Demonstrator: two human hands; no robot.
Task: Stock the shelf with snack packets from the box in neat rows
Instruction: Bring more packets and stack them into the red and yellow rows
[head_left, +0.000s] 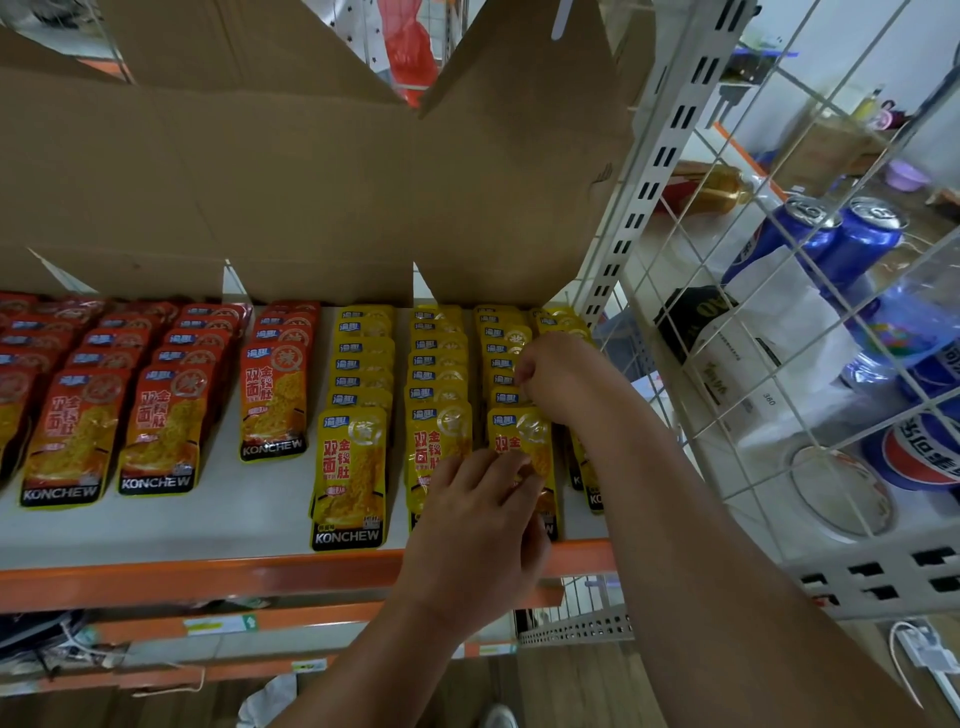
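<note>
On the shelf (234, 525), the left hand (478, 525) grips a row's front yellow packet (519, 434) while the right hand (563, 374), fingers curled, pinches a rear packet (505, 398) behind it.

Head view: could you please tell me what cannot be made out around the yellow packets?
Head view:
Rightmost yellow row: mostly hidden behind right forearm.
Front packet: lower print covered by left hand.
Right hand grip: fingertips hidden by its back.
Leftmost red row: cut by left edge.

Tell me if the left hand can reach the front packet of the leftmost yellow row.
Probably yes. The left hand rests on the neighbouring rows near the front of the shelf, and nothing covers that packet.
</note>
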